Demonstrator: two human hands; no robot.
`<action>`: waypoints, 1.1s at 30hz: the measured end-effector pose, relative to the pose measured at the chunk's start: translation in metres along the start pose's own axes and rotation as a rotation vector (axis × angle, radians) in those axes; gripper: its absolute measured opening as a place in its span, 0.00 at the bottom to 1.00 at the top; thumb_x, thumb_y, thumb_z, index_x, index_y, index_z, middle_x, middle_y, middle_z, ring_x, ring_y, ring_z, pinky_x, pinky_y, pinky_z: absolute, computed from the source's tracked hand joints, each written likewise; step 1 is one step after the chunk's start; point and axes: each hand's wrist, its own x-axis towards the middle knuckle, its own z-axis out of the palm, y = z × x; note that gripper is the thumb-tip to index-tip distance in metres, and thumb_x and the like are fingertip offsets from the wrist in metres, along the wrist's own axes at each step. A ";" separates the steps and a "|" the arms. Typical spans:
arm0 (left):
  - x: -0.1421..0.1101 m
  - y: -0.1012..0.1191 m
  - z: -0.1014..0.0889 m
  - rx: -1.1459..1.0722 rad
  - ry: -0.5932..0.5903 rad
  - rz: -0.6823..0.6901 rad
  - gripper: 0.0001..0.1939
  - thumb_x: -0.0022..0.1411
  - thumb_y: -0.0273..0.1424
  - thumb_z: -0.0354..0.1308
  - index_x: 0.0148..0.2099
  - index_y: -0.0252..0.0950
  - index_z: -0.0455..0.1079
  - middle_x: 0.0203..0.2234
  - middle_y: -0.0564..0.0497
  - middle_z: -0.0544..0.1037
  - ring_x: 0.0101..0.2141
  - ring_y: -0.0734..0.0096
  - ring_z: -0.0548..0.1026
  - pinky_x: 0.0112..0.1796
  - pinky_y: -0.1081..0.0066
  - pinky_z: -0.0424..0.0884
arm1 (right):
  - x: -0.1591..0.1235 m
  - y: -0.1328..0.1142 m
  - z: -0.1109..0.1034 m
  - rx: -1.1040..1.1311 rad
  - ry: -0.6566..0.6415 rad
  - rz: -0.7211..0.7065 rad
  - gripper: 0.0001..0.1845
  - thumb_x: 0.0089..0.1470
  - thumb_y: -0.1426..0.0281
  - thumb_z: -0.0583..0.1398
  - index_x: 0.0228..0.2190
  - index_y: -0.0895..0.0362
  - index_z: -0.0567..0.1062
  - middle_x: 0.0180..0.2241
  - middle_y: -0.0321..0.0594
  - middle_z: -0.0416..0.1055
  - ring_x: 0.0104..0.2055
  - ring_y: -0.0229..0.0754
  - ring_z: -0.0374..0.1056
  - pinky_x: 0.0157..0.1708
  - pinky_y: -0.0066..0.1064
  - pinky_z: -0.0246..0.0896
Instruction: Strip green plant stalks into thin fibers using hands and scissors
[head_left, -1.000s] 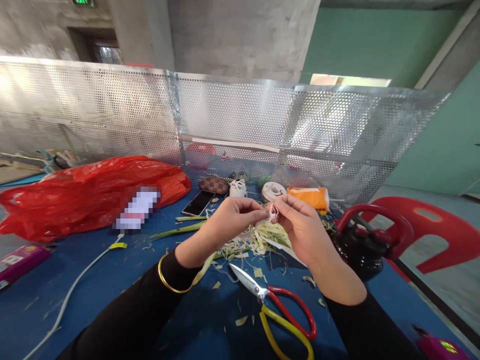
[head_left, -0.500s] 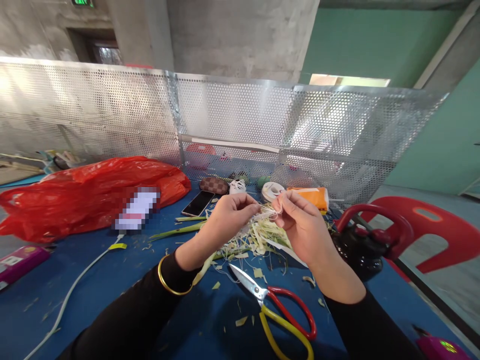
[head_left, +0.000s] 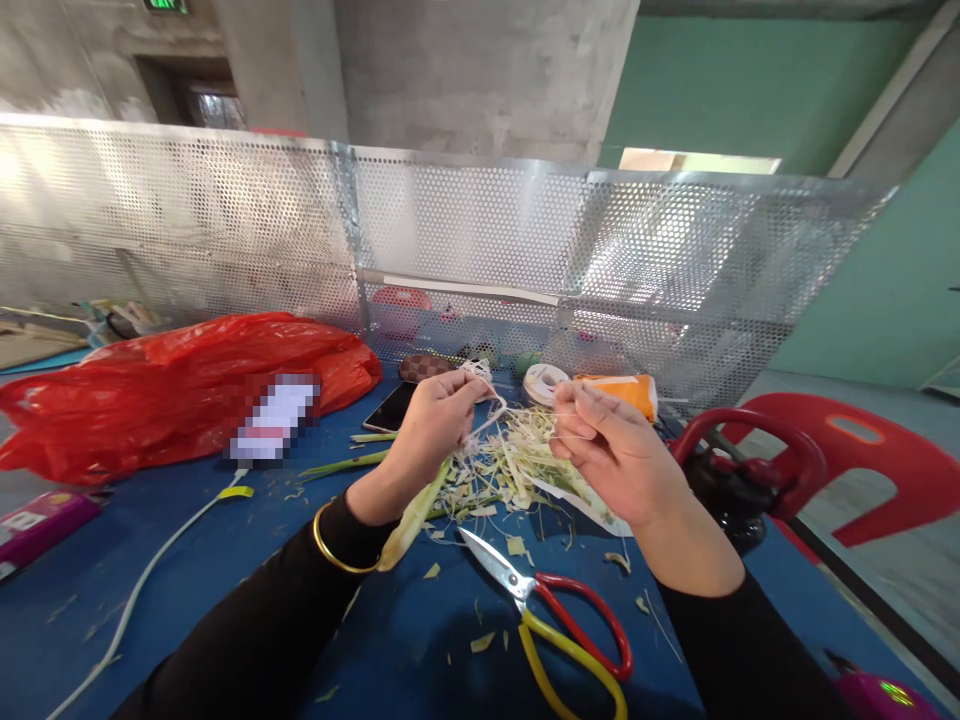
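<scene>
A pale, looped fibre strip (head_left: 498, 407) hangs from the pinched thumb and forefinger of my left hand (head_left: 429, 432). To its right, my right hand (head_left: 619, 455) is closed at the fingertips on what looks like a very fine pale thread. Below and between both hands lies a heap of shredded pale-green plant scraps (head_left: 521, 465). A thicker peeled stalk (head_left: 412, 520) runs under my left wrist, and a thin green stalk (head_left: 345, 463) lies farther left. Nearest to me are scissors (head_left: 517, 583) with one red and one yellow handle, blades together.
Behind the hands are a phone (head_left: 390, 408), a brown checked case (head_left: 420, 368), a white tape roll (head_left: 545, 383) and an orange packet (head_left: 622, 395). A dark kettle (head_left: 731, 500) stands right, beside a red chair (head_left: 892, 460). A red plastic bag (head_left: 172, 360) lies left.
My hands have moved apart, the left one leftward and the right one slightly right. The pale strip now shows as a loop at my left fingertips.
</scene>
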 end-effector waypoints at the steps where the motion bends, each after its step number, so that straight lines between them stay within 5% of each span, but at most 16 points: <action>1: 0.001 0.000 -0.001 -0.005 0.015 0.007 0.11 0.60 0.34 0.54 0.28 0.35 0.69 0.07 0.62 0.56 0.10 0.83 0.51 0.14 0.78 0.46 | 0.000 -0.002 -0.003 -0.016 -0.023 0.020 0.10 0.51 0.62 0.65 0.32 0.55 0.76 0.19 0.24 0.51 0.16 0.27 0.39 0.22 0.26 0.54; 8: 0.006 0.006 -0.014 0.018 0.104 0.063 0.12 0.60 0.33 0.52 0.27 0.34 0.69 0.08 0.62 0.54 0.12 0.83 0.50 0.16 0.78 0.44 | -0.003 -0.015 -0.022 -0.284 -0.137 0.127 0.16 0.50 0.64 0.66 0.41 0.57 0.78 0.15 0.24 0.54 0.15 0.28 0.43 0.19 0.27 0.47; 13: 0.010 0.011 -0.022 -0.025 0.180 0.062 0.14 0.61 0.35 0.51 0.26 0.34 0.70 0.08 0.61 0.54 0.12 0.82 0.50 0.16 0.77 0.44 | -0.010 -0.024 -0.032 -0.592 -0.228 0.140 0.08 0.48 0.64 0.67 0.27 0.57 0.79 0.13 0.29 0.59 0.15 0.30 0.49 0.18 0.28 0.41; 17: 0.013 0.010 -0.024 -0.038 0.206 0.045 0.15 0.61 0.35 0.52 0.25 0.33 0.70 0.09 0.61 0.53 0.11 0.83 0.49 0.15 0.77 0.43 | -0.013 -0.029 -0.033 -0.460 -0.307 0.075 0.14 0.49 0.59 0.66 0.21 0.54 0.74 0.14 0.30 0.59 0.17 0.34 0.50 0.22 0.32 0.50; 22: 0.017 0.003 -0.027 -0.039 0.186 0.015 0.15 0.60 0.37 0.54 0.25 0.33 0.69 0.10 0.62 0.52 0.11 0.84 0.49 0.15 0.77 0.43 | -0.009 -0.030 -0.024 -0.182 -0.124 -0.151 0.15 0.46 0.60 0.67 0.17 0.52 0.71 0.22 0.34 0.59 0.32 0.44 0.62 0.44 0.43 0.60; 24: 0.019 0.000 -0.028 -0.035 0.172 0.017 0.15 0.60 0.37 0.53 0.25 0.33 0.69 0.09 0.62 0.53 0.11 0.84 0.49 0.15 0.77 0.43 | -0.008 -0.032 -0.022 -0.114 -0.044 -0.152 0.15 0.45 0.61 0.67 0.17 0.51 0.69 0.19 0.31 0.53 0.28 0.41 0.59 0.44 0.43 0.61; 27: 0.020 0.000 -0.028 -0.011 0.153 0.036 0.16 0.62 0.35 0.51 0.24 0.33 0.69 0.06 0.62 0.53 0.10 0.83 0.48 0.15 0.75 0.43 | -0.009 -0.037 -0.024 -0.062 0.068 -0.128 0.12 0.48 0.63 0.66 0.20 0.50 0.69 0.17 0.26 0.43 0.18 0.34 0.42 0.29 0.36 0.60; 30: 0.019 0.002 -0.028 0.027 0.160 0.047 0.17 0.62 0.33 0.49 0.23 0.34 0.68 0.05 0.61 0.54 0.11 0.82 0.48 0.16 0.75 0.43 | -0.012 -0.044 -0.029 -0.047 0.172 -0.165 0.10 0.53 0.65 0.63 0.22 0.50 0.70 0.17 0.25 0.40 0.17 0.32 0.28 0.17 0.31 0.44; 33: 0.018 0.004 -0.028 0.043 0.163 0.045 0.16 0.61 0.32 0.50 0.23 0.33 0.68 0.05 0.61 0.54 0.11 0.82 0.48 0.16 0.75 0.43 | -0.016 -0.049 -0.033 -0.085 0.228 -0.225 0.08 0.55 0.64 0.61 0.25 0.50 0.74 0.18 0.25 0.39 0.18 0.32 0.25 0.16 0.33 0.34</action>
